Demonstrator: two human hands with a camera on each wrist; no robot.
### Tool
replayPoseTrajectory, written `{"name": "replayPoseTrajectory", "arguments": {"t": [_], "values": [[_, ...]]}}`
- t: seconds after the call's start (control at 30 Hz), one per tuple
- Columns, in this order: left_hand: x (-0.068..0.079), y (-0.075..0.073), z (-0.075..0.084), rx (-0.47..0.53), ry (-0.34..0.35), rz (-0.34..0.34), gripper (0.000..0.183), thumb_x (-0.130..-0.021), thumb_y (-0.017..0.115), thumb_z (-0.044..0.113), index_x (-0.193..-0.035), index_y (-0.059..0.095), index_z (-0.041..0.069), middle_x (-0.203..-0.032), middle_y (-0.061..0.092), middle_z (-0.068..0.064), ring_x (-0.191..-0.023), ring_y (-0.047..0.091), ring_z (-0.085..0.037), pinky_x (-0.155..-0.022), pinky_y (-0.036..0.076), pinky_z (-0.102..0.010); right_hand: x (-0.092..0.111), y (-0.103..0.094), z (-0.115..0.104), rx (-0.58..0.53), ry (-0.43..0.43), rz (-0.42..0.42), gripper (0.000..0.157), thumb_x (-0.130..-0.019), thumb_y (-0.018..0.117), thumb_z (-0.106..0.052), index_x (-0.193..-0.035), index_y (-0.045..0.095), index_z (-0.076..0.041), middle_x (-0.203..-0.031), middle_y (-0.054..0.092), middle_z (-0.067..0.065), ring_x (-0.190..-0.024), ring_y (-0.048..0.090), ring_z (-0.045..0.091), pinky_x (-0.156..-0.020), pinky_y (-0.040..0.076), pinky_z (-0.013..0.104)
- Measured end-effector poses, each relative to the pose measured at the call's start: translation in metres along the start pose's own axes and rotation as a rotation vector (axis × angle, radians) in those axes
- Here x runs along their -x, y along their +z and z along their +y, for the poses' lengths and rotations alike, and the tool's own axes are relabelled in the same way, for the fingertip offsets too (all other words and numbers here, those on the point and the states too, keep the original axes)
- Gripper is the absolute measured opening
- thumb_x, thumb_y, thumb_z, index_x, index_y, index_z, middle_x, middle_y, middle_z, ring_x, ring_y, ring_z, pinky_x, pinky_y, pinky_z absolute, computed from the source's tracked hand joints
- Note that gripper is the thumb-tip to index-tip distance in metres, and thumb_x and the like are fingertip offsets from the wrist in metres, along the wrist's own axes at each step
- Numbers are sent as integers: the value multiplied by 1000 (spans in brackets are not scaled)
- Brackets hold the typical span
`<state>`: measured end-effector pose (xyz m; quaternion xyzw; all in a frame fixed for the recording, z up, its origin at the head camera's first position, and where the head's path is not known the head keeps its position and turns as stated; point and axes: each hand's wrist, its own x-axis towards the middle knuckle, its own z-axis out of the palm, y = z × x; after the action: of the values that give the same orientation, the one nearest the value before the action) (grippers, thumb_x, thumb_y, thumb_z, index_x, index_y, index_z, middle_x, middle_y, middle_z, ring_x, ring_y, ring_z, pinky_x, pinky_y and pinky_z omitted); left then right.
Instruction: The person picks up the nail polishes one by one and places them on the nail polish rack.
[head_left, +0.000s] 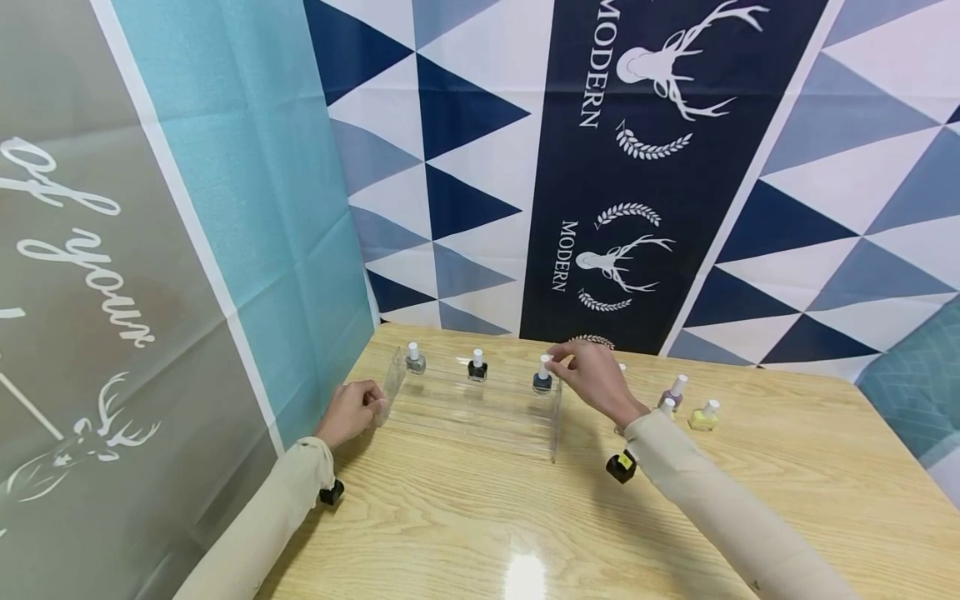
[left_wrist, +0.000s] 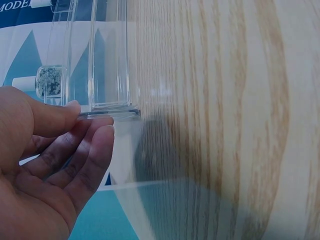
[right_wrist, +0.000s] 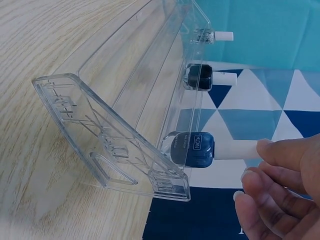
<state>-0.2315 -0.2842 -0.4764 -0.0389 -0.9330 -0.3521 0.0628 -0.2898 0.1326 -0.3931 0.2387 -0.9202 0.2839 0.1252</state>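
A clear stepped display rack [head_left: 468, 408] stands on the wooden table. My left hand [head_left: 352, 412] grips the rack's left end panel, thumb on one side and fingers on the other in the left wrist view. At the rack's right end, my right hand [head_left: 596, 379] pinches the white cap of a dark blue nail polish bottle [right_wrist: 192, 150], upright on the top tier. Along that same tier stand a black nail polish bottle [head_left: 477, 371] in the middle and a speckled grey one [head_left: 415, 363] at the left.
Right of the rack are a purple nail polish bottle [head_left: 672, 396] and a yellow one [head_left: 703, 417], with others partly hidden by my right arm. A black bottle with a yellow mark [head_left: 621, 467] lies nearer. Beside my left sleeve is another black bottle [head_left: 332, 493]. Patterned cloth [head_left: 465, 192] hangs behind.
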Motion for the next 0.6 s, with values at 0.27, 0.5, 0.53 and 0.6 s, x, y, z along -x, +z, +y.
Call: {"name": "replayPoseTrajectory", "arguments": {"t": [0.27,0.5,0.53,0.6], "values": [[-1,2,0,-16,-8,1,11,-97,71,8,-87,71,6,-71,62,-1,-56,55,-15,-54,47,-33,7,-8,6,4,-29,23,19,-95,76,-21,-106,78,-5,-99,77,8,-79,70,22,-70,57,40],[-2,2,-2,-17,-7,-2,11,-98,71,8,-87,71,7,-70,62,1,-58,56,-15,-56,48,-33,20,-28,25,35,12,40,20,-98,72,-21,-110,78,-5,-102,76,11,-73,70,18,-68,57,41],[-2,2,-3,-15,-8,-3,12,-98,70,7,-86,71,7,-70,62,1,-58,57,-15,-56,48,-34,22,-31,29,39,24,36,21,-99,71,-20,-110,78,-4,-103,76,11,-74,70,17,-69,56,41],[-2,2,-3,-16,-6,-3,12,-98,70,7,-86,70,8,-70,62,1,-58,57,-15,-56,48,-33,27,-38,36,51,43,33,21,-99,70,-20,-111,78,-4,-103,76,12,-74,70,18,-70,57,43]]}}
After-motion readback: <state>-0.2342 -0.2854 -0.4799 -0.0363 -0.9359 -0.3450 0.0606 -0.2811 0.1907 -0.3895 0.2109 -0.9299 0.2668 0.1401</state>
